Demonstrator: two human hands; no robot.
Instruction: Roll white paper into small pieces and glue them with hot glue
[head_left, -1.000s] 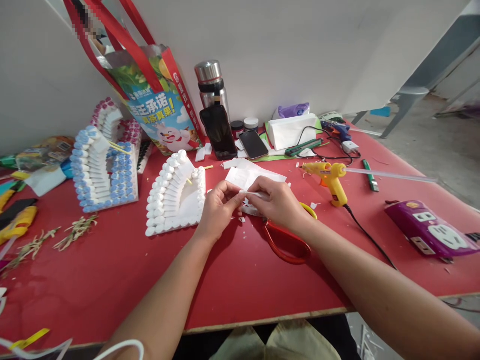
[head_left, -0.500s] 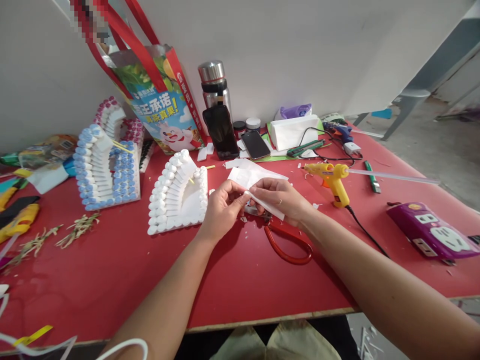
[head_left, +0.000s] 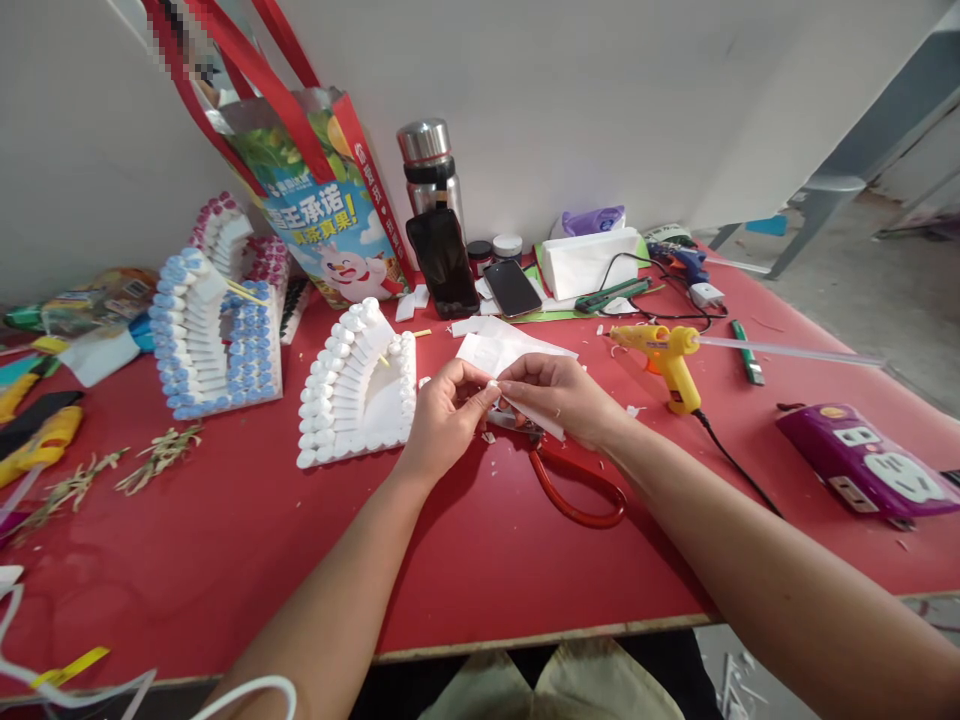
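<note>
- White foam strip [head_left: 534, 413] held above the red table [head_left: 450, 560], just over the red scissors [head_left: 577, 490].
- Our left hand [head_left: 442, 415] and right hand [head_left: 559, 395] both pinch it; fingertips meet at its end.
- We'd keep pinches light, strip unbent.
- White foam model [head_left: 356, 390] just left; glue gun [head_left: 664, 355] near right.

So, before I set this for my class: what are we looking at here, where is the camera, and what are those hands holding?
The camera sits on a person's head and looks down at their own two bare hands, so the arms enter from the bottom. There is no machine. The left hand and right hand pinch a small white strip between their fingertips, above a red table. Under the hands lie red scissors. Beside them stands a white model built of small tubes, with a blue-tipped model further left. To the right lie a yellow glue gun and a purple power strip. At the back stand a shopping bag, a steel flask and two phones.
</note>
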